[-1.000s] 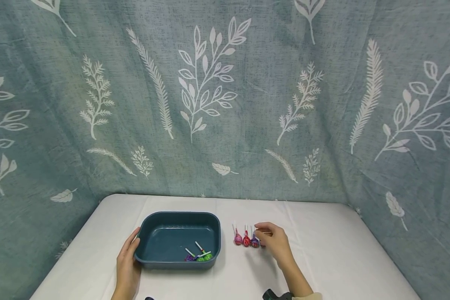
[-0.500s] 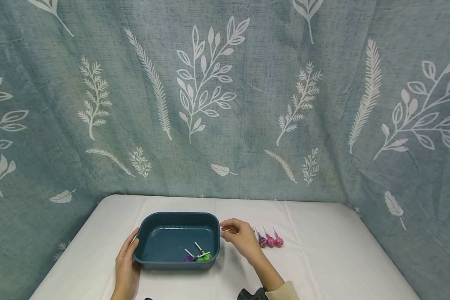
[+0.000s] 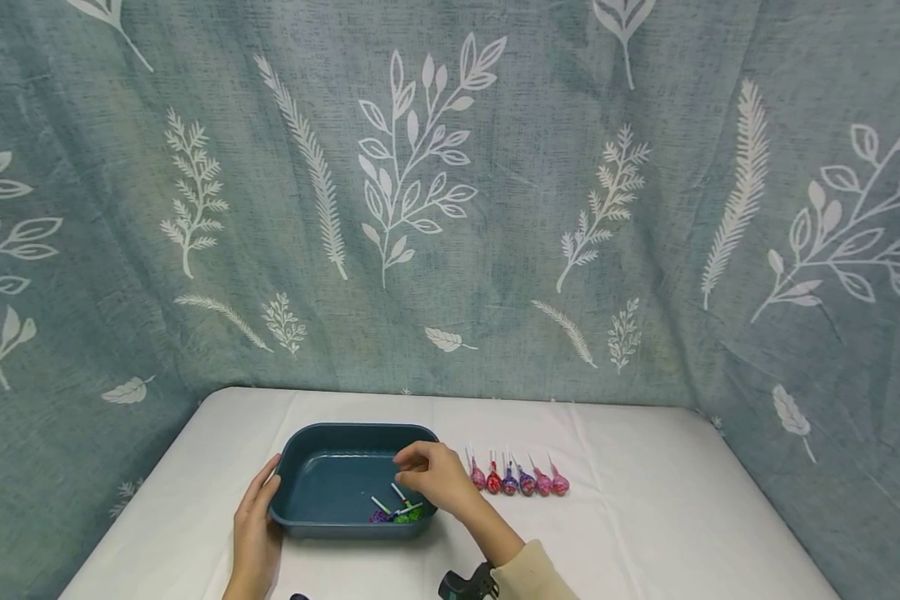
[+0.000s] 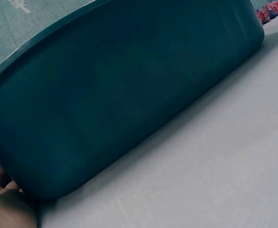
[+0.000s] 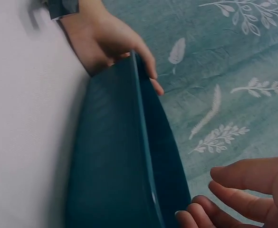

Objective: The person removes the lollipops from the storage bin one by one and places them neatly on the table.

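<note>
A dark teal rectangular bin [image 3: 330, 530] stands on the white-covered table, with several lollipops [image 3: 408, 516] in green and purple wrappers in its near right corner. My left hand [image 3: 255, 521] rests along the bin's left end, its fingers fairly straight and the tips at the rim; the right wrist view shows this hand [image 5: 112, 38] at the far end. Over the bin's right side hovers my right hand [image 3: 441, 479], fingers loosely bent. In its wrist view, thumb [image 5: 243, 175] and fingertips are apart with nothing between them, beside the rim.
To the right of the bin, several lollipops [image 3: 509, 484] in pink, red and purple wrappers lie in a row, sticks pointing away. A teal curtain [image 3: 495, 208] with white leaf prints hangs behind the white tablecloth [image 3: 645, 500].
My right hand has moved left from the lollipop row, past the bin's right rim, to above the bin. The whole row now shows. The left hand and bin have stayed put.
</note>
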The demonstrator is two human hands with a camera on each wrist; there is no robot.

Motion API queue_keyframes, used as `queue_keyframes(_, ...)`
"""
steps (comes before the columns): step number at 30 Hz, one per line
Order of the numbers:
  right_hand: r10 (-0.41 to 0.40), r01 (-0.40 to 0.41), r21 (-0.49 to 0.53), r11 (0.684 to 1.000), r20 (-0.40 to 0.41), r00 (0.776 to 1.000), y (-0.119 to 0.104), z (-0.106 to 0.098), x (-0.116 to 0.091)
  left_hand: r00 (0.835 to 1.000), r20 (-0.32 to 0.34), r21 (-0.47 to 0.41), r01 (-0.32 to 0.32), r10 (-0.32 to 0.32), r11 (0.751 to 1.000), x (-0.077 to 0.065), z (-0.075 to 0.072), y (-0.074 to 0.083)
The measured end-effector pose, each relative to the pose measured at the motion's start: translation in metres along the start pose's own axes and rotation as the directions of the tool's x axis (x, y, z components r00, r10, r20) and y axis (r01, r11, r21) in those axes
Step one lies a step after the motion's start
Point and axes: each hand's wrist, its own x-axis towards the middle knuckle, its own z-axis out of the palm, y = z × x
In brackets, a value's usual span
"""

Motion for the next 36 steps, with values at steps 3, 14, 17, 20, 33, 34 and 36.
queue_keyframes(3,-0.004,0.005,-0.08,0.997,0.017,1.0,-0.001,0.004,0.004,1.0,-0.005,-0.002,0.0,0.0,1.0,0.0,0.0,-0.001)
queue_keyframes(14,0.144,-0.055,-0.468,0.882,0.157,0.977,-0.009,0.017,0.017,1.0,-0.009,-0.001,0.0,0.0,1.0,-0.001,0.0,-0.001)
queue_keyframes(17,0.183,-0.051,-0.566,0.823,0.18,0.966,-0.011,0.022,0.018,1.0,-0.006,-0.002,-0.004,0.004,1.0,-0.002,0.0,-0.001)
queue_keyframes(20,0.209,-0.045,-0.619,0.784,0.194,0.958,-0.012,0.025,0.019,1.0,0.0,-0.004,-0.004,0.004,1.0,-0.003,0.001,-0.001)
queue_keyframes(33,0.233,-0.012,-0.695,0.719,0.225,0.946,-0.012,0.029,0.019,1.0,0.002,-0.009,-0.013,0.013,1.0,-0.006,0.001,0.001)
queue_keyframes(34,0.229,-0.006,-0.701,0.713,0.225,0.947,-0.012,0.029,0.019,1.0,0.002,-0.009,-0.013,0.013,1.0,-0.006,0.001,0.0)
queue_keyframes(36,0.223,0.0,-0.712,0.702,0.221,0.949,-0.011,0.03,0.018,1.0,0.002,-0.011,-0.012,0.012,1.0,-0.006,0.001,0.0)
